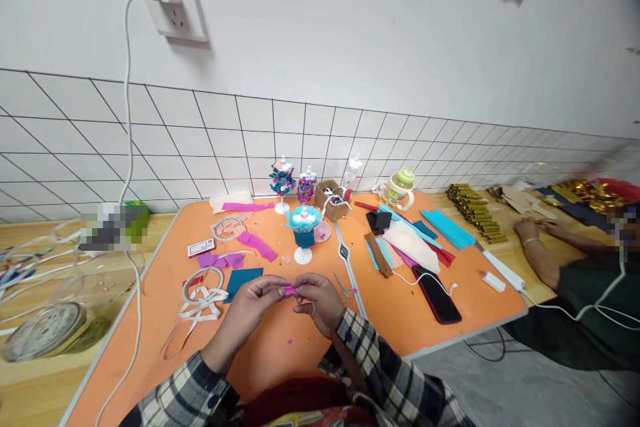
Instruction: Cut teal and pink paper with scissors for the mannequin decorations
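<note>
Between my fingertips is a small piece of magenta crepe paper (289, 290), pinched from both sides above the orange table. My left hand (255, 303) is closed on its left end, and my right hand (320, 300) grips the right end. Just beyond stands a small white dress-form stand (303, 255) wrapped in teal paper with a light blue ruffle (304, 217). Scissors (343, 288) lie beside my right hand. Near my left hand rest a teal paper square (243, 282) and a roll of white ribbon (203, 285).
Decorated dress forms (283, 180), a cardboard box (333, 203) and a bottle (401, 188) stand at the back of the table (260, 373). A phone (437, 295), cable and coloured paper strips (449, 229) lie right. A co-worker's hands (533, 230) are at the adjoining table. A white cable (129, 147) hangs left.
</note>
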`<control>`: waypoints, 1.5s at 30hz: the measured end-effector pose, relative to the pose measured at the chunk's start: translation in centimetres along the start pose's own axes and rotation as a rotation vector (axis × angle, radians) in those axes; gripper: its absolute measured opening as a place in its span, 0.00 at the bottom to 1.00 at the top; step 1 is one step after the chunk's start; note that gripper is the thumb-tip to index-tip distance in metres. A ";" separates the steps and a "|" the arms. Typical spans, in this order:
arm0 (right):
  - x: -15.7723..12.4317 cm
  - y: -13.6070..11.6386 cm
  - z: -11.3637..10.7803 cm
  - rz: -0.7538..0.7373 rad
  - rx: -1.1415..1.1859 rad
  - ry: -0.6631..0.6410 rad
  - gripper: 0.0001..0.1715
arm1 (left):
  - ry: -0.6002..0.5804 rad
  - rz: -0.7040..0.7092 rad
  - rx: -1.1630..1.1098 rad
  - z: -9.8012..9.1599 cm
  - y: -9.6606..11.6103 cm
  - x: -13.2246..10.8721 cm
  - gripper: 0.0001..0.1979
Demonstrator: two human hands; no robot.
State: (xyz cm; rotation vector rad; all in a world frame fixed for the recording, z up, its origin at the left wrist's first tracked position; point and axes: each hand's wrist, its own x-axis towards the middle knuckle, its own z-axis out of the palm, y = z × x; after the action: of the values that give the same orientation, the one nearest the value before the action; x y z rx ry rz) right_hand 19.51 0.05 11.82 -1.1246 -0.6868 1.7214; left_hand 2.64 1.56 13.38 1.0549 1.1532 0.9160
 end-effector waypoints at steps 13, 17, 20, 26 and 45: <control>0.2 0.1 -0.1 -0.198 -0.220 0.023 0.12 | -0.075 -0.139 -0.023 0.1 0.7 0.0 0.21; 0.3 0.3 -0.3 -0.160 -0.193 0.024 0.15 | -0.101 -0.132 -0.067 0.0 1.1 -0.3 0.22; 0.3 0.3 -0.3 -0.163 -0.184 0.040 0.21 | -0.110 -0.134 -0.073 0.1 1.3 -0.5 0.22; 0.3 0.3 -0.3 -0.126 -0.196 0.017 0.41 | -0.113 -0.099 0.035 0.3 0.8 -0.2 0.15; 0.2 0.5 -0.4 -0.078 -0.215 -0.018 0.21 | -0.088 -0.005 0.142 0.1 0.2 0.1 0.09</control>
State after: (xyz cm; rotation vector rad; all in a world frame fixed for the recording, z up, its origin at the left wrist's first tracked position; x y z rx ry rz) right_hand 19.66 0.04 11.12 -1.2130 -0.9331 1.6221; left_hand 2.73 1.68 13.60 1.1950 1.1604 0.7846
